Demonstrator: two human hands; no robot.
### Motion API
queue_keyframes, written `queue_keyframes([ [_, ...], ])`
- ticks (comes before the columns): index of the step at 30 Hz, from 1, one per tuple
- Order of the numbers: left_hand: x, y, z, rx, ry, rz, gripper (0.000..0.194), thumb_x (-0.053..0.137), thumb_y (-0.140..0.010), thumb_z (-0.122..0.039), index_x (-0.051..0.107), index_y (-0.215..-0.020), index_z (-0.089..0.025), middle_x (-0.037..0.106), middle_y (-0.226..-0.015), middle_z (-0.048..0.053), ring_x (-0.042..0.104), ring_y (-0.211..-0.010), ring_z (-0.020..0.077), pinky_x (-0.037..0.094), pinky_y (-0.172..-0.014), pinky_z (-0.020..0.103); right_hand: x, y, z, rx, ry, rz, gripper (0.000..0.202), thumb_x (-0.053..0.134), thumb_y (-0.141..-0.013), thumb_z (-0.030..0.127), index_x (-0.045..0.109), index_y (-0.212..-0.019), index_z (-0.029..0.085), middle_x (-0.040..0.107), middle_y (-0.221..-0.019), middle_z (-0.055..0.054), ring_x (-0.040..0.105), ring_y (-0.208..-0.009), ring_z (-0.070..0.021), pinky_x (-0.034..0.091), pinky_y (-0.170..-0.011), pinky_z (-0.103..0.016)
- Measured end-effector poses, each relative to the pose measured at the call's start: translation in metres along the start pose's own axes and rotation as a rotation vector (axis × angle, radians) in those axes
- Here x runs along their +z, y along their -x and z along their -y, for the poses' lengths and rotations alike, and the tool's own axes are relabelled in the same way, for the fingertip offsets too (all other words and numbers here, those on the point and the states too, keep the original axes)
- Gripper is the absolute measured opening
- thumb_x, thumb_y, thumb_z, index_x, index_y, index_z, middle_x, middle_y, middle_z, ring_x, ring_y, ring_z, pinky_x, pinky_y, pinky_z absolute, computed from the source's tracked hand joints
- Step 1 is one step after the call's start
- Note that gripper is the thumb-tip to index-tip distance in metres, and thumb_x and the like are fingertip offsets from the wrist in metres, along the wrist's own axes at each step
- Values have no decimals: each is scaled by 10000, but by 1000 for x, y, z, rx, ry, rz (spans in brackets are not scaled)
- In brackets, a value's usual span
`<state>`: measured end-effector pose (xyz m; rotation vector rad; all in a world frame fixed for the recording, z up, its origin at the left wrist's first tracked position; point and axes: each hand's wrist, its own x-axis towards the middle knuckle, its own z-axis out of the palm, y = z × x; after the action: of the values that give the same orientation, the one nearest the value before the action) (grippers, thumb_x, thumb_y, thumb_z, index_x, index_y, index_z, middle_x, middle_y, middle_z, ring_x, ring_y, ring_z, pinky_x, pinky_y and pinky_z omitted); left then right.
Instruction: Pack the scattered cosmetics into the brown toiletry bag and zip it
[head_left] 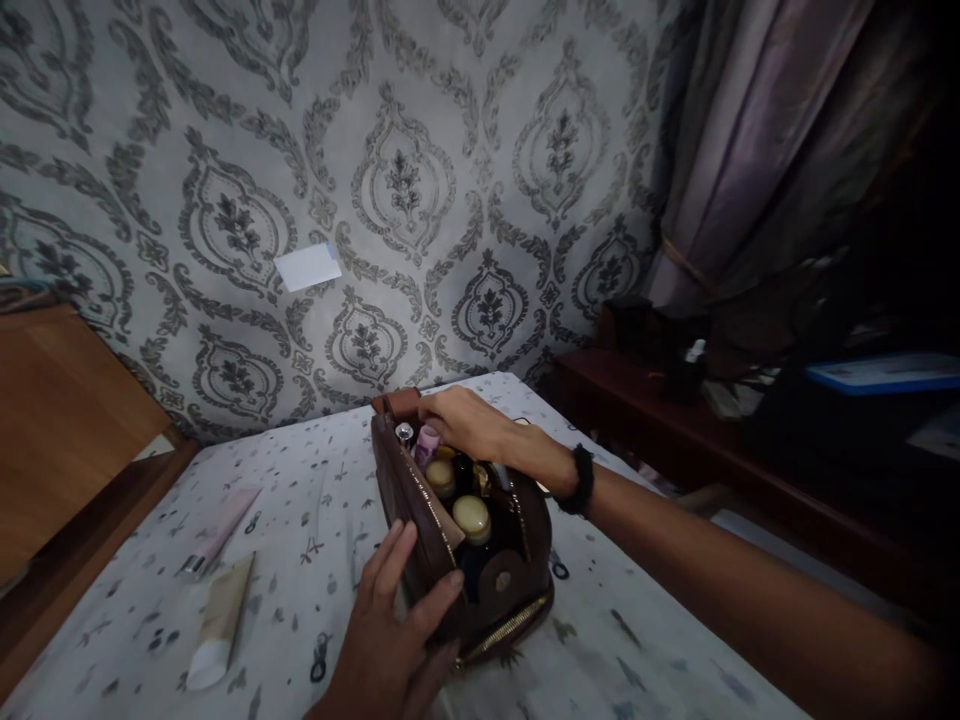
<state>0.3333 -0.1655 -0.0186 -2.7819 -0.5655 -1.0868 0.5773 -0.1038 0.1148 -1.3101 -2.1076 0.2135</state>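
A dark brown zippered bag (pixel 420 505) lies unzipped on the white patterned sheet, filled with small cosmetic containers. Among them are a round jar with a cream-coloured lid (pixel 471 516), another such jar (pixel 440 476), a pink tube (pixel 426 446) and a silver-capped item (pixel 405 433). My right hand (pixel 466 420) reaches over the far end of the bag, fingers curled down beside the pink tube; what its fingertips hold is hidden. My left hand (pixel 397 615) rests against the near left side of the bag, fingers spread.
Left of the bag lie a pink tube with a silver cap (pixel 225 528) and a beige tube with a white cap (pixel 223 615). A wooden board (pixel 71 420) stands at the left. A dark red shelf (pixel 637 410) holding items stands right.
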Motion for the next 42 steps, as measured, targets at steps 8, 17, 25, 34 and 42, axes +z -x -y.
queue_keyframes([
  [8, 2, 1, 2, 26, -31, -20, 597, 617, -853, -122, 490, -1421, -257, 142, -1668, 134, 259, -1500, 371, 451, -1099, 505, 2, 18, 12, 174, -31, -247, 175, 539, -889, 150, 704, -835, 173, 687, -687, -3, 574, -625, -141, 367, -623, -235],
  [17, -10, 6, 5, 24, 4, 7, 638, 550, -916, -125, 329, -1511, -188, 260, -1621, 192, 325, -1483, 313, 457, -1111, 447, 35, 54, 44, 150, -16, -318, 170, 518, -952, 218, 685, -985, 214, 739, -939, -49, 677, -867, -201, 484, -776, -300],
  [25, -32, 29, 38, -203, -159, 103, 452, 485, -973, -201, 433, -1422, -205, 449, -1504, 175, 468, -1388, 266, 499, -1059, 430, 59, 72, 78, -111, -28, -453, 211, 487, -969, 145, 657, -1074, 214, 711, -1022, -90, 664, -1002, -236, 550, -918, -407],
  [34, -67, 73, 89, -698, -693, 240, 366, 462, -965, -253, 524, -1297, -111, 433, -1475, 268, 448, -1343, 389, 448, -995, 587, 125, 82, 118, -286, -240, -264, 239, 477, -958, 105, 661, -1034, 237, 695, -988, -76, 664, -919, -213, 600, -776, -359],
  [42, -97, 88, 96, -1159, -510, 379, 559, 495, -926, -444, 388, -1398, -164, 548, -1187, 145, 583, -1117, 318, 510, -826, 420, 204, 71, 105, 67, -560, -34, 142, 525, -896, 175, 657, -937, 204, 696, -898, -58, 662, -851, -199, 545, -713, -316],
])
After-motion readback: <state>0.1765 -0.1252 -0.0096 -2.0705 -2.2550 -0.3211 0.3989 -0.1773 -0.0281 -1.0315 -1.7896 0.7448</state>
